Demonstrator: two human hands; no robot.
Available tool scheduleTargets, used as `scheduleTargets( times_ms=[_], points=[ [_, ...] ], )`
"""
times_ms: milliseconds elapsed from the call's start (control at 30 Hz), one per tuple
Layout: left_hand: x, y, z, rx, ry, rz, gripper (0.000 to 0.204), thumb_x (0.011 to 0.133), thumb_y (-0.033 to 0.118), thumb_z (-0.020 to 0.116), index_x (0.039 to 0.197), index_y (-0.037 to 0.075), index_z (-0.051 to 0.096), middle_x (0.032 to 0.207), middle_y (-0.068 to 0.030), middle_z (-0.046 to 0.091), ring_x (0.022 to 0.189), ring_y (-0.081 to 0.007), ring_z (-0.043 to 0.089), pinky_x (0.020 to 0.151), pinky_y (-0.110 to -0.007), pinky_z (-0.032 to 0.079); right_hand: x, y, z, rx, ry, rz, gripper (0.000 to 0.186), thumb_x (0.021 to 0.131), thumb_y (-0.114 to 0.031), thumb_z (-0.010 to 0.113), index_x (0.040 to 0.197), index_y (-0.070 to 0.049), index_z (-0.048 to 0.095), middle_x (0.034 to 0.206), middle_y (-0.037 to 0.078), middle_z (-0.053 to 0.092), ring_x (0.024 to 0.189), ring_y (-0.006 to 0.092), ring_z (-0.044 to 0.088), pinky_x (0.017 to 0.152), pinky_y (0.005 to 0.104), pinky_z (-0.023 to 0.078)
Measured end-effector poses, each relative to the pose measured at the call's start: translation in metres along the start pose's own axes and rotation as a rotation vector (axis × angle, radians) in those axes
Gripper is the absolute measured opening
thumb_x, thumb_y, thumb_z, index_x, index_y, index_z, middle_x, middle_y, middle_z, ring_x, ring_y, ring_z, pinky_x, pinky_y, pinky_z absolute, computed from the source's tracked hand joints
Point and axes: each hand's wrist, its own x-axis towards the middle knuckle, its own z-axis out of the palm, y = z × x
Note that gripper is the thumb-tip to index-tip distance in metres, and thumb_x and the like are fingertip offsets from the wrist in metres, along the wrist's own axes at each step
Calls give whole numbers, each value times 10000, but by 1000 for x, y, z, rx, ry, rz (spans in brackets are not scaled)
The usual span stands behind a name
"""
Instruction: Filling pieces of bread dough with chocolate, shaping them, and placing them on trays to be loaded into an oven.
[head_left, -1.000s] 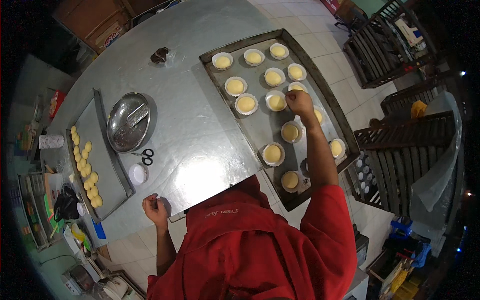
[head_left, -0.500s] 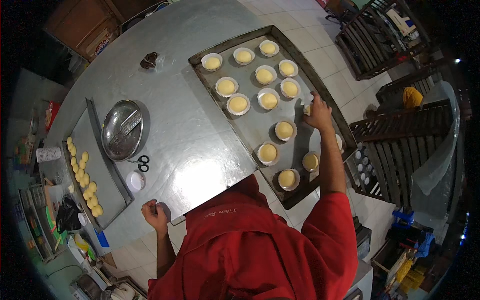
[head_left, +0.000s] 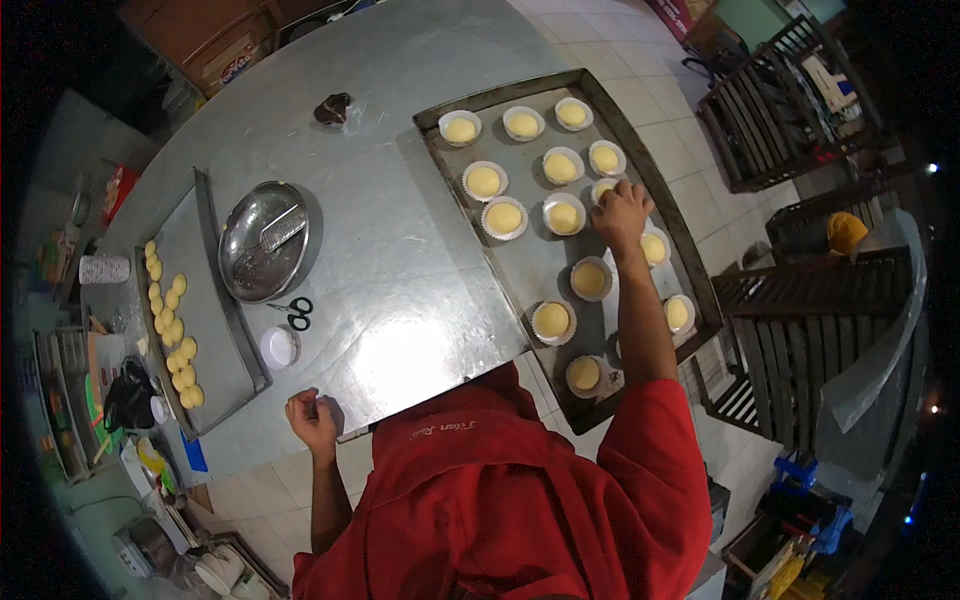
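My right hand (head_left: pixel 622 212), fingers bent, grips at a paper cup of pale dough (head_left: pixel 604 188) in the right column of the dark-rimmed baking tray (head_left: pixel 470 260); its fingertips are partly hidden. Other fluted cups (head_left: pixel 504 219), each with a round dough ball, stand around it. My left hand (head_left: pixel 314 418) rests curled at the metal table's front edge, and whatever its fingers may hold cannot be made out. Left of it lie a white lid or tub (head_left: pixel 279 347), black scissors (head_left: pixel 298 313) and a second tray (head_left: pixel 225 395) with several loose dough balls.
A steel bowl (head_left: pixel 245 245) with a grater sits on the metal table (head_left: pixel 390 200). A dark lump in plastic (head_left: pixel 332 109) lies at the back. Dark slatted racks (head_left: pixel 770 100) stand on the tiled floor at right; boxes, bags and utensils crowd the left rim.
My right hand has shifted from the cup lower in the right column to the one just above, its fingers now more bent. The view has swung slightly; my left hand stays put.
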Motion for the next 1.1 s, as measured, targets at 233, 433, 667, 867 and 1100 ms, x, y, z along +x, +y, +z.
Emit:
scheduleTargets(
  times_ms=[233, 433, 667, 867, 1100],
  points=[
    [2, 0, 3, 32, 33, 25, 103, 719, 5, 585, 820, -3, 567, 846, -87, 552, 825, -224, 498, 733, -315, 419, 8, -6, -17, 104, 114, 35, 176, 628, -216, 672, 777, -124, 658, 951, 54, 553, 973, 277, 469, 780, 451, 349],
    [0, -2, 2, 34, 41, 3, 117, 703, -11, 587, 816, -12, 557, 831, -103, 548, 827, -242, 499, 743, -323, 427, 53, -74, -4, 177, 12, -63, 202, 670, -248, 655, 825, -125, 696, 935, 64, 575, 977, 289, 479, 794, 464, 358],
    [2, 4, 2, 97, 30, 12, 122, 699, -10, 588, 817, -12, 557, 831, -107, 550, 827, -248, 501, 737, -323, 434, 45, -103, 6, 14, 11, -101, 147, 663, -213, 656, 773, -118, 679, 987, 78, 558, 1008, 289, 463, 819, 479, 351],
    [5, 2, 4, 75, 24, 17, 124, 698, -8, 592, 817, -16, 556, 836, -106, 551, 821, -245, 506, 737, -319, 435, -12, -124, -43, 416, -92, -390, 199, 582, -227, 682, 742, -114, 649, 987, 51, 498, 979, 273, 447, 799, 444, 331],
    [3, 3, 0, 15, -3, 28, 127, 709, 19, 583, 829, -11, 557, 832, -96, 540, 823, -230, 490, 751, -326, 411, -44, -121, -36, 309, -41, -426, 213, 574, -198, 700, 777, -164, 645, 983, 18, 494, 976, 236, 436, 792, 416, 326]
  ],
)
